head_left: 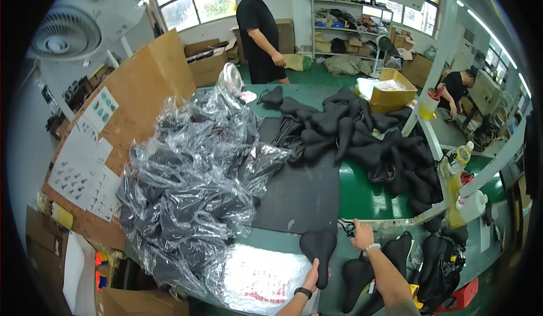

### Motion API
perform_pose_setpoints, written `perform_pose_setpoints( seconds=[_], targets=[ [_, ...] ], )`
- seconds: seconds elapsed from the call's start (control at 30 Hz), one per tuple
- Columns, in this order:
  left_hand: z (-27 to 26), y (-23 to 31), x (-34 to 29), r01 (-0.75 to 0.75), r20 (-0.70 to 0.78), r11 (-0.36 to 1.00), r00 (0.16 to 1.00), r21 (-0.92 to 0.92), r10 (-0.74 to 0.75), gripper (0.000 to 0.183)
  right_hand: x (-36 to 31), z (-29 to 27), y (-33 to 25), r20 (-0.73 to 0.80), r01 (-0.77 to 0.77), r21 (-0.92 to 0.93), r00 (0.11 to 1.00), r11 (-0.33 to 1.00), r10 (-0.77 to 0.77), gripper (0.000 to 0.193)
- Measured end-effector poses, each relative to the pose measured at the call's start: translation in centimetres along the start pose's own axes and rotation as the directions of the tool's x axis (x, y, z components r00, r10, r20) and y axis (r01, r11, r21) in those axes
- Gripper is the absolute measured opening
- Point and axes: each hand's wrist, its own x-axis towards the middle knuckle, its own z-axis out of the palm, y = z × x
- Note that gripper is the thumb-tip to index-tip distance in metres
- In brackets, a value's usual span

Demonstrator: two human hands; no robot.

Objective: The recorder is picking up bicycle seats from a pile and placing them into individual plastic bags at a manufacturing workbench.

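Note:
My left hand (310, 279) is closed round the narrow nose of a black bicycle saddle cover (318, 247), its wide end pointing away from me. To the right, my right hand (362, 237) has its fingers bent at a thin black cord (345, 225), which looks pinched in them. Whether that cord joins the cover in my left hand, I cannot tell. More black saddle covers (356, 279) lie beside and under my right forearm. Left of my left hand lies a flat stack of clear plastic bags (257, 276) with red print.
A large heap of plastic-bagged covers (192, 186) fills the left of the table. Loose black covers (328, 124) pile up at the far right, near a yellow box (390, 94). A white post (432, 141) and bottles (472, 206) stand right. Two other people are farther off.

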Motion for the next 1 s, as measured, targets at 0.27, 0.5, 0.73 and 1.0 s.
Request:
perform_pose_setpoints(
  seconds=[0.27, 0.5, 0.73, 1.0],
  targets=[
    [0.0, 0.0, -0.8, 0.006, -0.171, 0.893, 0.982, 0.45, 0.08, 0.055, 0.3, 7.7, 5.0, -0.113, -0.075, -0.034, 0.991, 0.997, 0.071, 0.069],
    [0.6, -1.2, -1.8, -0.042, -0.116, 0.922, 0.989, 0.385, 0.094, 0.062, -9.0, 7.4, -7.6, 0.082, -0.372, 0.734, 0.879, 0.568, 0.47, 0.083],
    [-3.7, -4.0, -6.5, -0.151, -0.097, 0.577, 0.922, 0.802, 0.376, 0.051, -14.7, 10.0, -8.2, 0.702, -0.666, 0.685, 0.712, -0.294, 0.023, 0.066],
    [-9.0, -5.3, -5.7, 0.087, 0.007, -0.144, 0.833, 0.986, 0.554, 0.055, -14.8, 9.6, -7.0, 0.55, -0.532, 0.813, 0.835, -0.235, 0.011, 0.079]
  ],
)
